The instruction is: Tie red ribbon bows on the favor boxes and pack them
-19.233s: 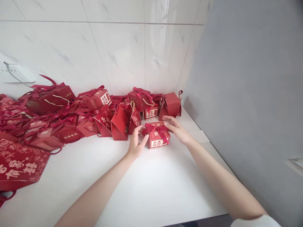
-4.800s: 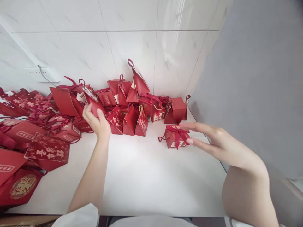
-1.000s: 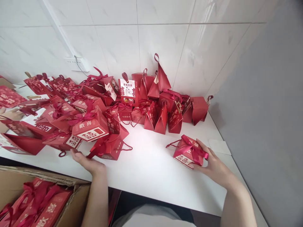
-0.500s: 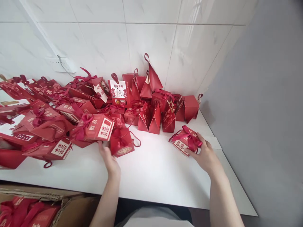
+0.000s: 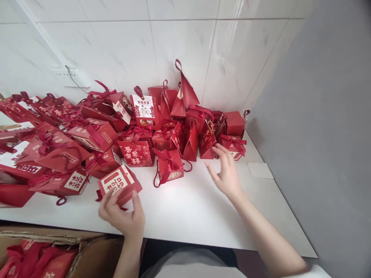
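Note:
My left hand (image 5: 124, 216) grips a small red gift box (image 5: 131, 193) near the table's front, its cream label with red characters facing up. Fingers of my right hand (image 5: 227, 177) are spread, with nothing in them. Just behind that hand stands a red box with a bow (image 5: 233, 144), partly covered by the fingertips. Between my hands sits a red box with a cord handle (image 5: 171, 164), upright on the white table. A patterned red box (image 5: 136, 153) stands behind the held one.
Many red gift boxes (image 5: 58, 150) are heaped along the tiled wall (image 5: 182, 38), thickest at the left. A cardboard carton (image 5: 95, 256) with more red boxes is at the lower left. A grey wall (image 5: 327, 135) bounds the right side. A wall socket (image 5: 71, 77) is at the back left.
The bow box from my right hand now stands back against the row, and that hand is free. My left hand has drawn its box nearer and tipped it. The cord-handled box has shifted right.

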Demonstrator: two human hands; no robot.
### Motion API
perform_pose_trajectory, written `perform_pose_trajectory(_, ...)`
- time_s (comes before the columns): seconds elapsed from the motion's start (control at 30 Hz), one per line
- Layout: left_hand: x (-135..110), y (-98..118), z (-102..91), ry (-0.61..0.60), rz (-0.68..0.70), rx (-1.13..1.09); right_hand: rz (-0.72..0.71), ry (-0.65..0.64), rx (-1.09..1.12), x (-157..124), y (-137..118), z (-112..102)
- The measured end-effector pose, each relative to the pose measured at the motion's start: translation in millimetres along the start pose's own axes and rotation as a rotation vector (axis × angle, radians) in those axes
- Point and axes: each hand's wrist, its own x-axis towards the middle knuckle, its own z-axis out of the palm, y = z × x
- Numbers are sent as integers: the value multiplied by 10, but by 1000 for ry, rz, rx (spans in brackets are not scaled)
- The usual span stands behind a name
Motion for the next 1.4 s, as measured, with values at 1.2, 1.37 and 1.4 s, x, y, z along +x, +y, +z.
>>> perform_pose_trajectory(1.2,1039,317,861,-311,47,90,-93,97,-200,-372,324,-775)
perform_pose_trajectory(1.37,1128,38,1001,-644,-173,341,-108,23,-74,-409,262,-439)
perform_pose_trajectory(1.4,1061,11,1045,-622,-168,349,-105,13,-48,-426,273,-363)
